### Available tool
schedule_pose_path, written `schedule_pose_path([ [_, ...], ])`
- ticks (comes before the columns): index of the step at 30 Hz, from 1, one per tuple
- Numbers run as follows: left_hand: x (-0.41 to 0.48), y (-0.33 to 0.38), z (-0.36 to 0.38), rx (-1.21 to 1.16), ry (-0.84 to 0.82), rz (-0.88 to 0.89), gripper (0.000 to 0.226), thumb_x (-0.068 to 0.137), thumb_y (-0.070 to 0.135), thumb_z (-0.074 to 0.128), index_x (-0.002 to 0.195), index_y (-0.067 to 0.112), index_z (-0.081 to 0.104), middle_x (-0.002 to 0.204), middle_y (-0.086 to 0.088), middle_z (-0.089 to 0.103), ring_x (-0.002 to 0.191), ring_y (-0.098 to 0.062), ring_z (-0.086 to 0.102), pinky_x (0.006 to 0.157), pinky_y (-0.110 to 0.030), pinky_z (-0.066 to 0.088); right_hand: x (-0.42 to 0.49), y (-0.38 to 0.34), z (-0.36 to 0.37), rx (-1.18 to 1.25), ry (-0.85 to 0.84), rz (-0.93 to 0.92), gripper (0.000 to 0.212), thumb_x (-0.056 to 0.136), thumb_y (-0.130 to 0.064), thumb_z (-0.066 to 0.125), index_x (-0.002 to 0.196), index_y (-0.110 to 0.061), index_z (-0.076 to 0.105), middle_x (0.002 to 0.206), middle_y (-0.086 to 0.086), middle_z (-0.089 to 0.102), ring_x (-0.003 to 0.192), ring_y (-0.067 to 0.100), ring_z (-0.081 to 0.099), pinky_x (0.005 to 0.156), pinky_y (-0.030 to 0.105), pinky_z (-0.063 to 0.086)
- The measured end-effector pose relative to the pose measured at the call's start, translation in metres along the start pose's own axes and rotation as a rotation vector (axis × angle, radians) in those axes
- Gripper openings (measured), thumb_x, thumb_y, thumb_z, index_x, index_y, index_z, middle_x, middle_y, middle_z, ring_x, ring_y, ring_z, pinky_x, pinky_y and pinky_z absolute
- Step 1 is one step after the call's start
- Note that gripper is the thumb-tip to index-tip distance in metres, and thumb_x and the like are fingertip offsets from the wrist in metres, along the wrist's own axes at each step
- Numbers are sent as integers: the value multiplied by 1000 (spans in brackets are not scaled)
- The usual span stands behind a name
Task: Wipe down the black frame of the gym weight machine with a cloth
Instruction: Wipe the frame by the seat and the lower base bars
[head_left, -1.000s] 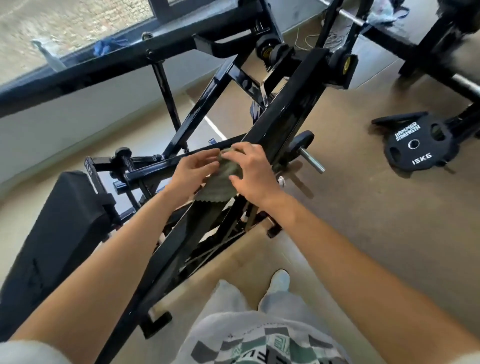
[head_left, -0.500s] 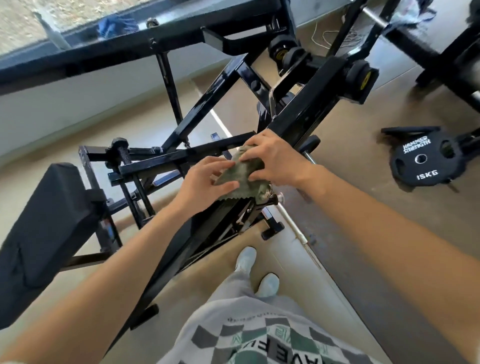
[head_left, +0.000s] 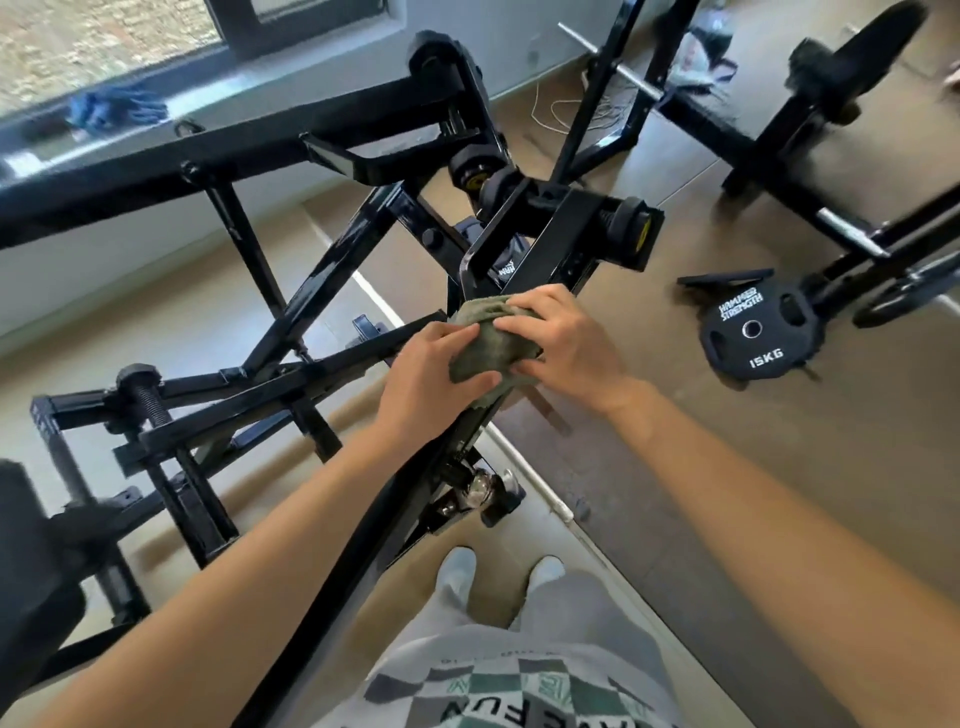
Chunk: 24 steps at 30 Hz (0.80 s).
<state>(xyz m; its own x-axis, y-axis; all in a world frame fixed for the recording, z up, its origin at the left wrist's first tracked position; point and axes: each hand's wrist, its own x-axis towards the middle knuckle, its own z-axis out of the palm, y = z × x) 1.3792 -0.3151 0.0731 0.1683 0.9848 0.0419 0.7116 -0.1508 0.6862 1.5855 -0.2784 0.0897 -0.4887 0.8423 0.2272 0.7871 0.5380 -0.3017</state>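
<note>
Both hands clamp the green cloth (head_left: 491, 345) around the black frame (head_left: 540, 254) bar at frame centre: left hand (head_left: 431, 371) fingers curl onto it, right hand (head_left: 563, 340) fingers press on top. Maintain firm wrap-around pressure; slide along the bar's length, covering all faces.

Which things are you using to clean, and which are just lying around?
For the job:
- green cloth
- black frame
- left hand
- right hand

Just lying about:
- 15KG weight plate
- blue rag on the windowsill
- white cable
</note>
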Motion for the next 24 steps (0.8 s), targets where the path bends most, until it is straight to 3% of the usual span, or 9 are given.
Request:
schedule_pose_path([
  [3, 17, 10, 9, 55, 55, 59, 62, 81, 42, 81, 136, 18, 63, 129, -1, 55, 117, -23, 49, 99, -38, 46, 0, 19, 0, 3, 96, 61, 60, 65, -16, 91, 121, -6, 71, 123, 12, 64, 118, 31, 52, 99, 39, 48],
  [7, 49, 28, 19, 182, 64, 129, 60, 80, 40, 79, 134, 19, 65, 129, -2, 57, 114, -25, 46, 89, -37, 45, 3, 46, 4, 93, 263, 136, 47, 73, -6, 85, 118, -3, 71, 117, 16, 64, 107, 34, 59, 94, 40, 51],
  [12, 95, 55, 27, 253, 4, 137, 56, 85, 32, 75, 137, 16, 62, 135, -3, 57, 124, -30, 47, 104, -46, 44, 10, 79, 12, 200, 386, 245, 37, 81, -3, 77, 118, -1, 71, 110, 14, 67, 100, 30, 63, 87, 43, 55],
  [17, 132, 84, 40, 324, 15, 153, 50, 87, 23, 74, 136, 22, 64, 137, 5, 59, 123, -22, 50, 103, -42, 46, 5, 106, 25, 361, 315, 313, 47, 82, -5, 78, 127, -4, 64, 115, 13, 62, 102, 24, 60, 90, 32, 51],
  [21, 129, 96, 50, 390, 116, 150, 18, 91, 21, 72, 109, 20, 78, 115, 6, 69, 104, -20, 60, 89, -43, 52, -1, 120, 21, 540, 217, 344, 35, 84, -6, 75, 117, -11, 68, 107, 6, 65, 95, 17, 60, 88, 36, 53],
  [24, 112, 103, 54, 424, 127, 140, 8, 96, 24, 64, 99, 23, 72, 98, 9, 69, 88, -16, 58, 76, -41, 53, -16, 128, 9, 722, 48, 377, 37, 83, -11, 75, 116, -23, 63, 101, -8, 65, 93, 6, 60, 83, 31, 54],
])
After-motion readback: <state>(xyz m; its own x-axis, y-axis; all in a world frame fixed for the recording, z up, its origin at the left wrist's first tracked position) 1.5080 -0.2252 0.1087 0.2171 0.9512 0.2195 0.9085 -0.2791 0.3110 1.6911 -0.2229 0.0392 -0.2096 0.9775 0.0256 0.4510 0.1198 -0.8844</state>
